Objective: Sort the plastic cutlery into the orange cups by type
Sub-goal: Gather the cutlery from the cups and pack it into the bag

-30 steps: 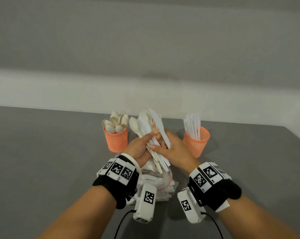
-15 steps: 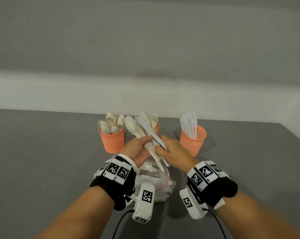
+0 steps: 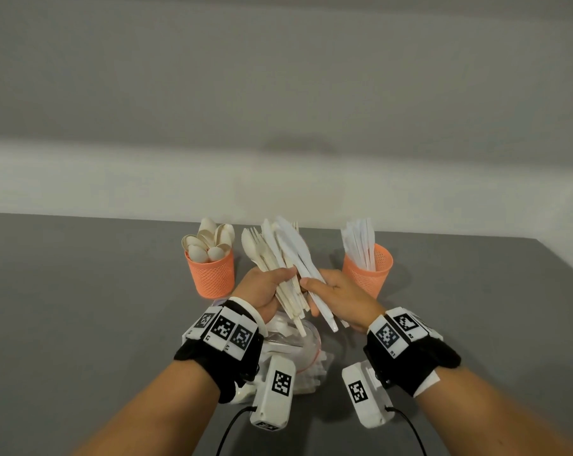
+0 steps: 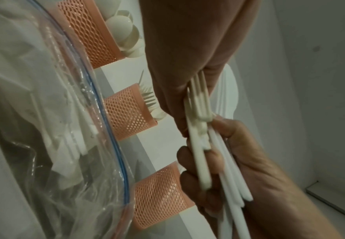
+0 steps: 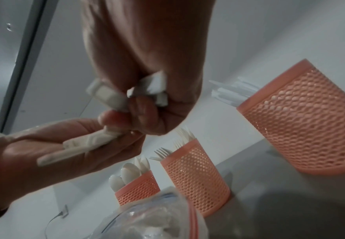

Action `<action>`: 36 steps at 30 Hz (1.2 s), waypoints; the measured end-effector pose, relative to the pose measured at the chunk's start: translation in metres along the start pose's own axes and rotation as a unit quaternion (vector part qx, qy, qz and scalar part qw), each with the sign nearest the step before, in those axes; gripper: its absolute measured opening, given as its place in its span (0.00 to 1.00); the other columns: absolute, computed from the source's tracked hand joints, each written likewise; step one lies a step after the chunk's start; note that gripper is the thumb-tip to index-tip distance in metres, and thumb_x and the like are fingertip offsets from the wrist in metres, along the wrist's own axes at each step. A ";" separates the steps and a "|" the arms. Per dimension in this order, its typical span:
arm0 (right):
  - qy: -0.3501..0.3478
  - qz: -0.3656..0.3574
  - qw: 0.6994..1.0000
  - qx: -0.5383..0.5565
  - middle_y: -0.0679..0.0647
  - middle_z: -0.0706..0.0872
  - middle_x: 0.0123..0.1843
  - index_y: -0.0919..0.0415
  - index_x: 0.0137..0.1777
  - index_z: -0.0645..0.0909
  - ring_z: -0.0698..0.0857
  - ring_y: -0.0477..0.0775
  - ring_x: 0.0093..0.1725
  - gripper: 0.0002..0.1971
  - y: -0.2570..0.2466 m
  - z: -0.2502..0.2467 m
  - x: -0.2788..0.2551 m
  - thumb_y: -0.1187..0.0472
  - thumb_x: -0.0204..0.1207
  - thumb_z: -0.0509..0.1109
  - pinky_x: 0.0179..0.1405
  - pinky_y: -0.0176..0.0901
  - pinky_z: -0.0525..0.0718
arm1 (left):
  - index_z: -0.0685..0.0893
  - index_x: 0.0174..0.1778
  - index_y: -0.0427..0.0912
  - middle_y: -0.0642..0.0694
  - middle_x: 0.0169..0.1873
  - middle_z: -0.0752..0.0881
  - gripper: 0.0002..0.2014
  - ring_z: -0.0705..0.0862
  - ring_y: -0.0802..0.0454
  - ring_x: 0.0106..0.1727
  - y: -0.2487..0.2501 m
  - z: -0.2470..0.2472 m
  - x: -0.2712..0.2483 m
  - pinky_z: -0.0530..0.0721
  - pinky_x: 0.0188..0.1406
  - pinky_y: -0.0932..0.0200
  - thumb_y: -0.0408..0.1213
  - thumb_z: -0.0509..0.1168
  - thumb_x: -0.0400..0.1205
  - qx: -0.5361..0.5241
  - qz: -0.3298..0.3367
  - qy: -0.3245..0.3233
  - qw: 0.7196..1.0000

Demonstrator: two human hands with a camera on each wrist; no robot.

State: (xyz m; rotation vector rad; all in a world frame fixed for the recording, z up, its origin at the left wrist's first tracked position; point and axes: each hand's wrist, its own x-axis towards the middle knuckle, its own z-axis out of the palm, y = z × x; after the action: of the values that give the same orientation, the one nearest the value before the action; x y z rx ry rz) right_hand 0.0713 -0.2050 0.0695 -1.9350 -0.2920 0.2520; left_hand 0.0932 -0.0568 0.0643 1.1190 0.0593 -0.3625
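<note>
My left hand point(image 3: 283, 274) grips a fanned bundle of cream forks, spoons and knives point(image 3: 272, 255) above the table, handles down. My right hand point(image 3: 311, 287) grips several white knives point(image 3: 298, 255) right beside that bundle; their handle ends point(image 5: 147, 90) stick out of my fist. Three orange mesh cups stand behind: the spoon cup point(image 3: 211, 274) on the left, the knife cup point(image 3: 369, 271) on the right, and the fork cup point(image 4: 126, 113) in the middle. The bundle hides the fork cup in the head view.
A clear zip bag point(image 3: 298, 350) with more white cutlery lies on the grey table point(image 3: 81, 307) under my wrists. A pale wall runs close behind the cups. The table's right edge point(image 3: 561, 261) lies beyond the knife cup.
My right hand went from touching the bundle to gripping the white knives and drawing them slightly right. My left hand kept its hold while the bundle fanned out.
</note>
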 end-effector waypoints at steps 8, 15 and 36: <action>0.115 -0.057 0.990 0.056 0.52 0.80 0.33 0.54 0.51 0.71 0.83 0.45 0.27 0.05 -0.009 -0.040 0.008 0.63 0.84 0.54 0.34 0.37 0.83 | 0.77 0.60 0.30 0.39 0.39 0.83 0.14 0.84 0.49 0.38 0.003 0.001 0.012 0.89 0.33 0.59 0.19 0.58 0.79 -0.042 0.006 -0.020 0.999; 0.317 -0.092 0.943 0.035 0.51 0.80 0.51 0.58 0.56 0.70 0.82 0.46 0.48 0.06 0.014 -0.106 0.046 0.65 0.82 0.57 0.58 0.42 0.78 | 0.74 0.56 0.39 0.44 0.37 0.78 0.19 0.81 0.51 0.32 0.000 0.005 0.015 0.81 0.32 0.59 0.20 0.63 0.71 -0.068 0.009 -0.106 0.992; 0.177 -0.118 0.974 -0.084 0.49 0.82 0.39 0.65 0.47 0.85 0.81 0.46 0.39 0.07 -0.034 -0.016 0.030 0.63 0.71 0.75 0.44 0.39 0.86 | 0.78 0.65 0.32 0.43 0.45 0.86 0.18 0.87 0.60 0.33 -0.004 0.018 0.009 0.86 0.35 0.65 0.19 0.60 0.79 0.062 0.104 -0.034 0.992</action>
State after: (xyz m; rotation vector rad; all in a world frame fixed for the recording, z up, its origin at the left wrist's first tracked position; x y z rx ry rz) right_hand 0.1024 -0.1975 0.1057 -2.0465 -0.3084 -0.2810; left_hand 0.0977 -0.0767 0.0672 1.2226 -0.1415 -0.2198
